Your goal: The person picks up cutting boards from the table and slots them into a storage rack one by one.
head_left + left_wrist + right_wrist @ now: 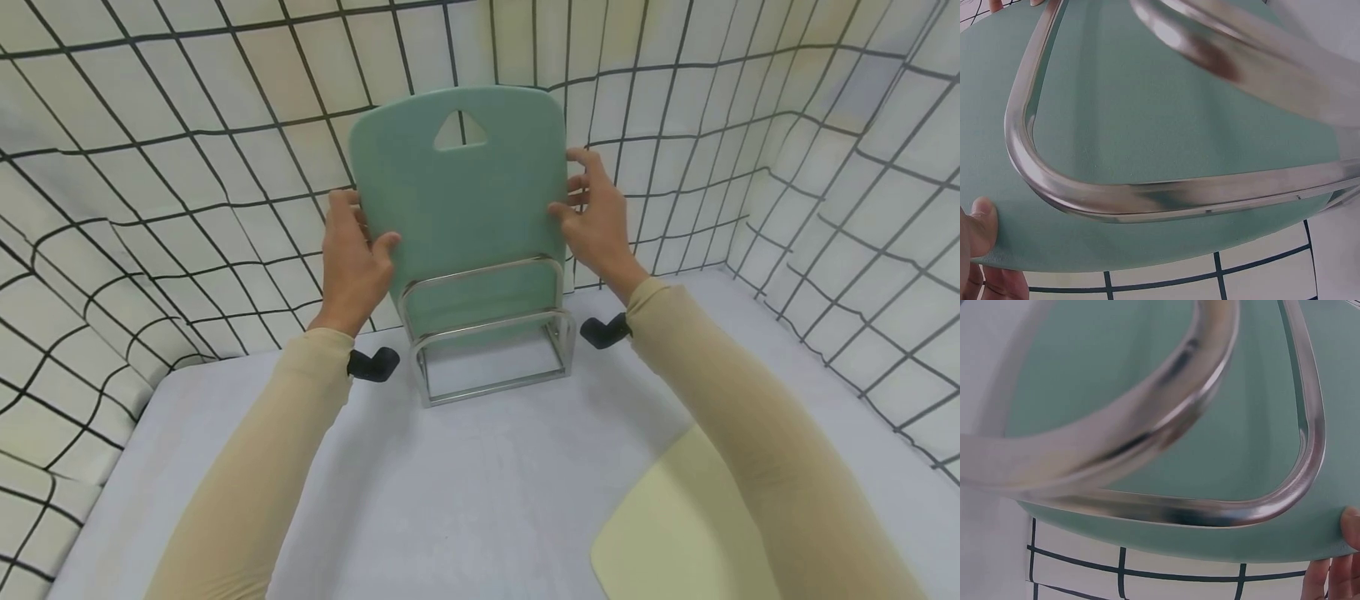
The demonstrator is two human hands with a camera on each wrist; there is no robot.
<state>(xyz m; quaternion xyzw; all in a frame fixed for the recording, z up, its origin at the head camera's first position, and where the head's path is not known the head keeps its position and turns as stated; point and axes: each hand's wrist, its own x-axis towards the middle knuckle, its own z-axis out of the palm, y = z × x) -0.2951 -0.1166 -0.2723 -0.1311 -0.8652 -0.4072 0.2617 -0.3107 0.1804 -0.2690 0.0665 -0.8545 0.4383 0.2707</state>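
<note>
A green cutting board (pixel 465 200) with a triangular hole near its top stands upright, leaning slightly back, behind the hoops of a silver metal rack (pixel 487 327). My left hand (pixel 354 262) grips the board's left edge, thumb on the front face and fingers behind. On the opposite edge, my right hand (pixel 597 217) pinches the board a little higher up. In the left wrist view, the thumb (pixel 982 226) presses on the green face near its rim. The right wrist view shows the right thumb (pixel 1351 526) on the front. The board's back is hidden.
A pale yellow board (pixel 675 525) lies flat at the lower right, partly covered by the right sleeve. White cloth with a black grid (pixel 247 167) walls the back and sides. The table (pixel 465 492) has a white cover.
</note>
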